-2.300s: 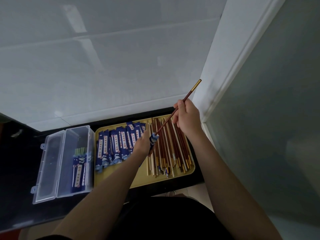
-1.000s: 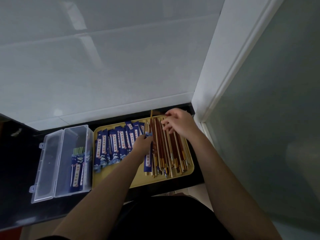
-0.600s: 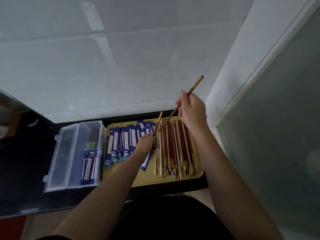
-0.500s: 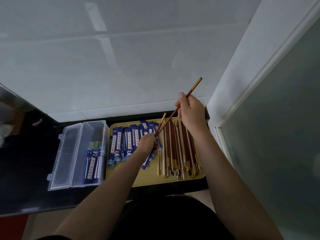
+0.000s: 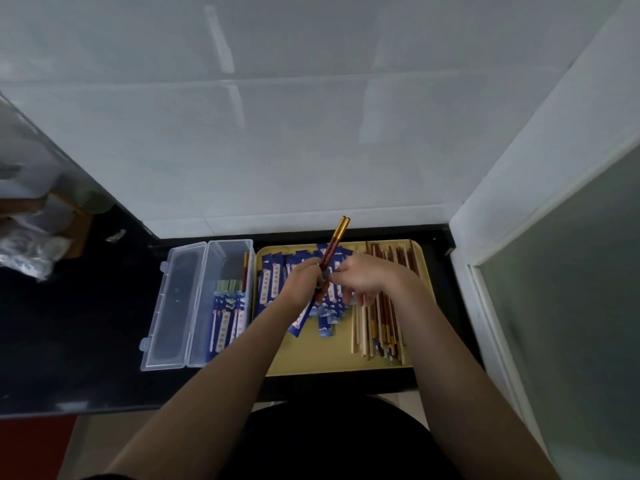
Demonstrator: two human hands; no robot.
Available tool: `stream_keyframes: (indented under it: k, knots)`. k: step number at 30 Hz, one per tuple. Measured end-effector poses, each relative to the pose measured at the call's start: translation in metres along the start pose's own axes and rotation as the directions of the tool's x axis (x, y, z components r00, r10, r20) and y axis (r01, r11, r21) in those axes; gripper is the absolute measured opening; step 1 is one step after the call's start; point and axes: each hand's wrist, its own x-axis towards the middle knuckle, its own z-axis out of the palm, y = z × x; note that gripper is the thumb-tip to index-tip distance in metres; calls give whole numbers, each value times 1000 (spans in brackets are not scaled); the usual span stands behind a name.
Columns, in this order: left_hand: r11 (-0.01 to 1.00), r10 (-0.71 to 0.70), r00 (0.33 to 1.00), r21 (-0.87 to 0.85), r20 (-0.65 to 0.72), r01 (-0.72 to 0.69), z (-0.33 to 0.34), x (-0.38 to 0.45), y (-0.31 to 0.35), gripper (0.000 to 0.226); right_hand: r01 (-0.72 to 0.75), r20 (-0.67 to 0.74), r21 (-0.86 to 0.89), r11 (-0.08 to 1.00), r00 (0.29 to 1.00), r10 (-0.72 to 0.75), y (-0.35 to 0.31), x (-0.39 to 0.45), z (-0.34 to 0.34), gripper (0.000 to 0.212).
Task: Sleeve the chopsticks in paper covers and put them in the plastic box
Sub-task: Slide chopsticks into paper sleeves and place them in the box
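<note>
Yellow tray [image 5: 346,358]: blue paper covers [image 5: 273,282] left, loose chopsticks [image 5: 381,323] right. Clear plastic box [image 5: 204,303], lid open, beside it, holding sleeved sets. Left hand [image 5: 303,284] grips a sleeve [image 5: 301,320] with a chopstick pair [image 5: 334,244] inside; right hand [image 5: 367,280] pinches at its mouth.

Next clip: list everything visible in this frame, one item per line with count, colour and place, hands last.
tray: one, yellow, on the black counter, right of the box
loose chopsticks: many, brown and pale, right side of the tray
empty sleeves: a pile, blue, left side of the tray
plastic box: one, clear, lid open, left of the tray
sleeved chopsticks: several, blue sleeves, inside the box
held chopsticks: two, brown with gold ends, going into a blue sleeve
counter: one, black
left hand: grips the sleeve and chopsticks
right hand: at the sleeve, grip unclear
</note>
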Motion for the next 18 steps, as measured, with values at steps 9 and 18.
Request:
stream_keyframes:
  k: [9,18]
  knots:
    - [997,-71,996,-23,-52,69,-61,0,-8,17,276,-509,181,944,848,-150,-47,35,19,60]
    - [945,28,856,294,-516,147,-135,0,-42,15,-103,-488,40,994,866,109,-29,92,72,18]
